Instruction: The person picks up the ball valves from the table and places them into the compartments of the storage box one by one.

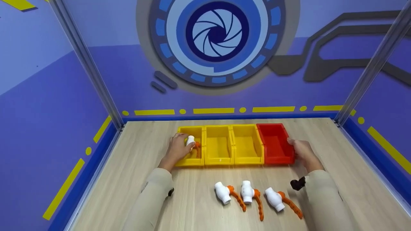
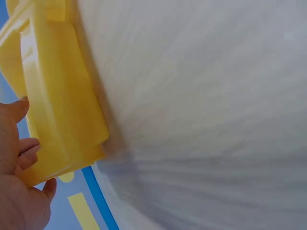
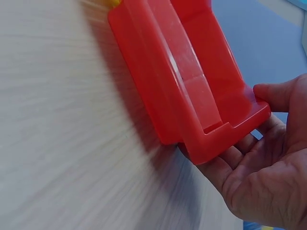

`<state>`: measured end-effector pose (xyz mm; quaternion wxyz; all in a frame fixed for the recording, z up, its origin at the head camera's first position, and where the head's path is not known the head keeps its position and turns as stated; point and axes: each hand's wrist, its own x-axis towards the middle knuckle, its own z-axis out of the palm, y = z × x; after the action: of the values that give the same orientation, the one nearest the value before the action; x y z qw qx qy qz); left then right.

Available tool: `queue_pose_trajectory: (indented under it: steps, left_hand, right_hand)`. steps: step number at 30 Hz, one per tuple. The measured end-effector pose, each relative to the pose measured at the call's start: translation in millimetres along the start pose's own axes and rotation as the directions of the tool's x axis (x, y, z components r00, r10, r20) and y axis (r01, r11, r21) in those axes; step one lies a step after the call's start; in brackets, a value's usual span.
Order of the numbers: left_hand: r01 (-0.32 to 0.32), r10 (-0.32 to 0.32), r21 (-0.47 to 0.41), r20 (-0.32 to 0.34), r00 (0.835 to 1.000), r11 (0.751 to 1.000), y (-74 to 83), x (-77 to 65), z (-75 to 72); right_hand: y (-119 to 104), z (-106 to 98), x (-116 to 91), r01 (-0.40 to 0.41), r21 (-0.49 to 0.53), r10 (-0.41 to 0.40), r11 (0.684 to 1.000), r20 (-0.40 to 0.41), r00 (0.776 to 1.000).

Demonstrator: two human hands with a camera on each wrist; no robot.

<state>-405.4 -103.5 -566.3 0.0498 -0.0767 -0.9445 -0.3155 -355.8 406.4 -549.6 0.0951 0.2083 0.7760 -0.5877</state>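
Observation:
Three yellow bins and one red bin (image 1: 278, 159) stand side by side in a row. My left hand (image 1: 177, 148) grips the outer wall of the leftmost yellow bin (image 1: 190, 162), thumb at the rim, as the left wrist view also shows. Inside that bin sits a white ball valve (image 1: 190, 140) with an orange handle, close to the thumb. At the other end, my right hand (image 1: 305, 153) holds the red bin by its outer wall. The right wrist view shows the thumb over the rim of the red bin (image 3: 177, 81) and fingers under its side.
Nearer me on the wooden table (image 1: 141, 138) lie three more white ball valves with orange handles: a left one (image 1: 222, 193), a middle one (image 1: 247, 192) and a right one (image 1: 275, 199). A blue-purple wall (image 1: 128, 77) rises behind the bins, with side panels left and right.

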Motion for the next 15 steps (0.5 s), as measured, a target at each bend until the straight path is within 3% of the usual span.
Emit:
queue_pose_trajectory:
  steps: [7, 15]
  left_hand:
    - [-0.011, 0.009, -0.064, -0.032, 0.999, 0.998, 13.5, -12.2, -2.9]
    - [-0.202, 0.199, -0.038, -0.073, 0.977, 0.979, 48.6, -48.9, -5.5]
  right_hand:
    - [-0.7, -4.8, 0.5, 0.003, 0.006, -0.003, 1.000, -0.018, 1.000]
    - [-4.9, -11.0, 0.4, -0.028, 0.016, 0.029, 0.999, -0.034, 0.999]
